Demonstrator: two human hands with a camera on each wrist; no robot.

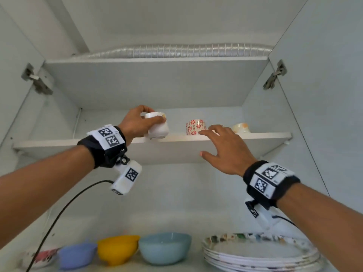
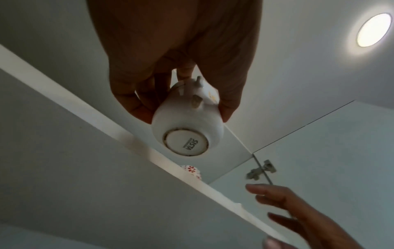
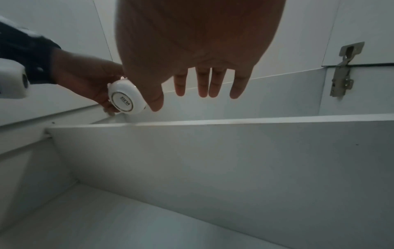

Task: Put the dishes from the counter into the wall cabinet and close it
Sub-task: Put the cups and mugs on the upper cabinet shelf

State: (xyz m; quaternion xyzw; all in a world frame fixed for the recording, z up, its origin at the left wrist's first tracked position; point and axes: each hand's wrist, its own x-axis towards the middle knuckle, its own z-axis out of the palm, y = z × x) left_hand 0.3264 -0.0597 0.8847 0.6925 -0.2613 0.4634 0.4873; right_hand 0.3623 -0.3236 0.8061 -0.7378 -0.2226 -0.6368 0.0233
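Cabinet [image 1: 64, 122] interior, doors open, seen from below with both my arms raised. My left hand [image 1: 135, 124] grips a white cup [image 1: 158, 125], thumb on one side and fingers [image 1: 144, 109] curled round the other, holding it tilted at the front edge of the middle shelf [image 1: 78, 143]; whether its base touches the board I cannot tell from the head view. The left wrist view shows what the head view hides: the cup's underside with a ringed foot and printed mark, two stubs on its side, and a round ceiling light [image 2: 374, 30] off to the right. My right hand [image 1: 225, 149] hovers in front of the same shelf, fingers straight and spread, holding nothing; the right wrist view confirms this, with four fingertips above the shelf edge and apart from it. On the shelf, to the right of the white cup, stands a cup with red flowers [image 1: 196, 127], and further right a pale cup with an orange patch [image 1: 241, 128], partly hidden behind my right hand. Only the head view shows the bottom shelf: a row of bowls, namely a floral bowl [image 1: 40, 258], a lilac bowl [image 1: 76, 256], a yellow bowl [image 1: 117, 248] and a pale blue bowl [image 1: 165, 248], with a stack of plates [image 1: 261, 256] to their right. A ribbed silver duct [image 1: 176, 52] lies above the top shelf [image 1: 155, 83]. Hinges [image 1: 275, 77] sit on both side walls.
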